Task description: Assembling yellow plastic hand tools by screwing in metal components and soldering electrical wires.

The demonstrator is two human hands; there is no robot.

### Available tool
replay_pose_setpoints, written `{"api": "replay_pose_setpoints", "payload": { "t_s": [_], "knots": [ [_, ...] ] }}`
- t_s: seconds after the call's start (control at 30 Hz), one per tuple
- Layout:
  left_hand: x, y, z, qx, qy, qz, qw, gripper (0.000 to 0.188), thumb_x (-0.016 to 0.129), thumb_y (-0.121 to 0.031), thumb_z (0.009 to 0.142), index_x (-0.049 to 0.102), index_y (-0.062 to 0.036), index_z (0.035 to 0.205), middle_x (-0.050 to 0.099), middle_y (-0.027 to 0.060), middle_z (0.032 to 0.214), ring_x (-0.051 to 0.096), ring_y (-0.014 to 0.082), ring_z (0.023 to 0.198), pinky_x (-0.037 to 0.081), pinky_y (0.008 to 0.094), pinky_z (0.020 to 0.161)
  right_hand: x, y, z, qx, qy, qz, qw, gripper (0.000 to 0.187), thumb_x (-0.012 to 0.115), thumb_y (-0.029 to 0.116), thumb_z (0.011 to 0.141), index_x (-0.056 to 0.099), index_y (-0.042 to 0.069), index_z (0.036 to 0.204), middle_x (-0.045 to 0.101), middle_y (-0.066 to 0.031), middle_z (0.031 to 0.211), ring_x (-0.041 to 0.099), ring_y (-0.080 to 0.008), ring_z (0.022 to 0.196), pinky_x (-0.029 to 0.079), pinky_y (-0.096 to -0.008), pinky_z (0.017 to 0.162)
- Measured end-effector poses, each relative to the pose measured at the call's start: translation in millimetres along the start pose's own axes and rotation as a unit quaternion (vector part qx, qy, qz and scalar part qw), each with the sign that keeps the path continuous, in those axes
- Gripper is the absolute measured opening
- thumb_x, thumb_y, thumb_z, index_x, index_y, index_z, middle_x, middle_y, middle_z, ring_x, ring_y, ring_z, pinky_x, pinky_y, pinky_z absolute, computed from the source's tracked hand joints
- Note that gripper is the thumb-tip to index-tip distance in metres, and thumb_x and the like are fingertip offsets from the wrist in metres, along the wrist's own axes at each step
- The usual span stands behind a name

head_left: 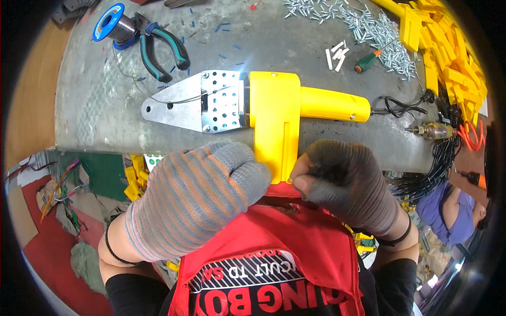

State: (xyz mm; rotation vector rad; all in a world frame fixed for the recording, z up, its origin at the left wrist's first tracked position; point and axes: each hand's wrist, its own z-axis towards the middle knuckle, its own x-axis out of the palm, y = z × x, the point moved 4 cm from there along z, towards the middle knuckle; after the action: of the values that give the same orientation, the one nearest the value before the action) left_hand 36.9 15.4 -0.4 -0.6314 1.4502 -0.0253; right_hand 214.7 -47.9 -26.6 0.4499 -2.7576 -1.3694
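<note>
A pipe welding iron lies across the near part of the bench, its yellow handle to the right and its pointed, perforated metal plate to the left. Its yellow leg extends toward me past the bench edge. My left hand, in a grey and orange striped knit glove, is closed at the left side of that leg; its fingertips are hidden. At the leg's lower right corner, my right hand pinches with bare thumb and fingertip. Whatever sits in that pinch is too small to make out.
Solder wire on a blue spool and teal-handled pliers lie at far left. Farther right are a pile of screws, white sleeves, a screwdriver and yellow plastic housings. Black cables hang over the right edge.
</note>
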Motion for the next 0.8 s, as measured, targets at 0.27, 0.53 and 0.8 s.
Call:
{"api": "replay_pose_setpoints", "payload": {
  "t_s": [0.27,0.53,0.8],
  "knots": [
    [-9.2,-11.7,-1.4,-0.005,-0.001,0.051,0.999,0.014,0.06,-0.02,0.076,0.06,-0.014,0.089,0.056,0.0026,0.084,0.061,0.0188,0.073,0.047,0.0322,0.052,-66.9,39.8,-2.1,-0.28,-0.26,-0.263,0.886,0.011,0.071,0.004,0.078,0.065,0.006,0.087,0.062,-0.0127,0.073,0.065,-0.0291,0.067,0.051,-0.0356,0.062],
    [-4.7,-13.5,-4.2,-0.051,0.013,0.006,0.999,0.023,0.078,-0.022,0.069,0.063,-0.016,0.086,0.059,0.0016,0.08,0.061,0.0232,0.07,0.046,0.0378,0.053,-144.0,45.6,88.9,-0.123,-0.243,-0.496,0.824,0.029,0.065,0.028,0.081,0.065,0.001,0.095,0.064,-0.0214,0.083,0.064,-0.0352,0.076,0.05,-0.039,0.072],
    [-9.5,-10.3,-0.4,-0.063,0.001,0.045,0.997,0.027,0.073,-0.029,0.076,0.06,-0.0159,0.095,0.059,0.002,0.089,0.061,0.0202,0.073,0.045,0.033,0.058,-161.5,47.5,73.7,-0.213,-0.275,-0.41,0.843,0.023,0.065,0.022,0.086,0.061,0.001,0.091,0.06,-0.0026,0.078,0.056,-0.0083,0.073,0.045,-0.0246,0.067]
  ]
}}
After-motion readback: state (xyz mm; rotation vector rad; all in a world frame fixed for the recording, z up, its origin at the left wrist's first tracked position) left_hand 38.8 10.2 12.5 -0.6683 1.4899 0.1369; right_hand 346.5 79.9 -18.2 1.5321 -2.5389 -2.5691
